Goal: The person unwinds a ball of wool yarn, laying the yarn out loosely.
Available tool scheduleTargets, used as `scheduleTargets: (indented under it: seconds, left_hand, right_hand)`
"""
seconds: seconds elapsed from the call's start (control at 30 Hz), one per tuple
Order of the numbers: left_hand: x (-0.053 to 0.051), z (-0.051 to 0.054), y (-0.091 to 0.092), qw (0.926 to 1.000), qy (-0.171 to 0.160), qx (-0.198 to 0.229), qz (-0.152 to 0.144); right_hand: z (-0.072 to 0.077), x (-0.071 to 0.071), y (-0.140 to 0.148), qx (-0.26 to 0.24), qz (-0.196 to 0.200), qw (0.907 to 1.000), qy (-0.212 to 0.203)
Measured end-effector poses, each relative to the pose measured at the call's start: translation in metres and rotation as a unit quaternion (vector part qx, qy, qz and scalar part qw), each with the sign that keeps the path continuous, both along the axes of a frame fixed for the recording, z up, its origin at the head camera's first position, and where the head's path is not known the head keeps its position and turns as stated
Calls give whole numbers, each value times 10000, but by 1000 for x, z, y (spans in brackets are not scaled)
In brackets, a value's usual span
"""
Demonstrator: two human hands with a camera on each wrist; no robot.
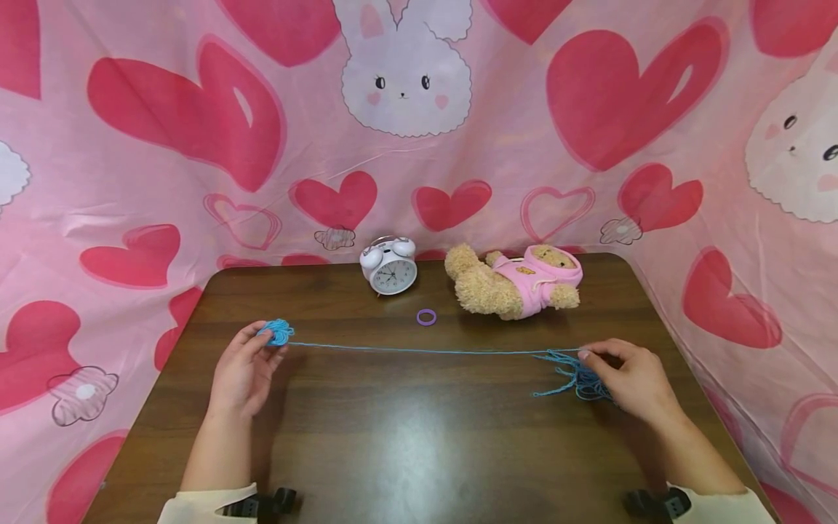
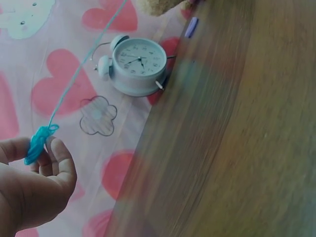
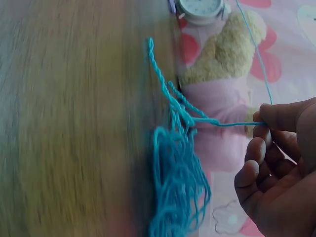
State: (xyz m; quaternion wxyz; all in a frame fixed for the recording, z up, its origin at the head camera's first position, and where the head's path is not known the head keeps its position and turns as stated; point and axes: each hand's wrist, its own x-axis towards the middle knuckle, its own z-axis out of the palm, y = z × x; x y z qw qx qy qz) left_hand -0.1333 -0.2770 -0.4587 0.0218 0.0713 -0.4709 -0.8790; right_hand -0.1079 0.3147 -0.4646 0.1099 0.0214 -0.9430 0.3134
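My left hand (image 1: 244,371) pinches a small bundle of blue yarn (image 1: 280,332) between thumb and fingers, raised over the table's left side. From that bundle a single taut strand (image 1: 425,351) runs across to my right hand (image 1: 635,382), whose thumb and finger pinch it. Below the right hand hangs a loose, tangled skein (image 1: 589,384) of the same yarn. In the right wrist view, twisted ends (image 3: 160,74) stick out of the skein (image 3: 177,182). The left wrist view shows the bundle (image 2: 38,144) held at the fingertips.
A white twin-bell alarm clock (image 1: 390,268) stands at the back of the brown table (image 1: 393,444). Right of it lies a teddy bear (image 1: 517,284) in a pink hoodie. A purple ring (image 1: 426,317) lies in front of them. Pink heart-printed cloth (image 1: 419,160) hangs behind.
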Motion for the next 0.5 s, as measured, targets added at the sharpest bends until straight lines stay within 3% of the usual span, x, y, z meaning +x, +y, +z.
scheduleTargets:
  seconds: [0.5]
  left_hand:
    - [7,2,-20,9999,-37,21,153]
  right_hand:
    - [-1,14,49,-68,-490,9987,123]
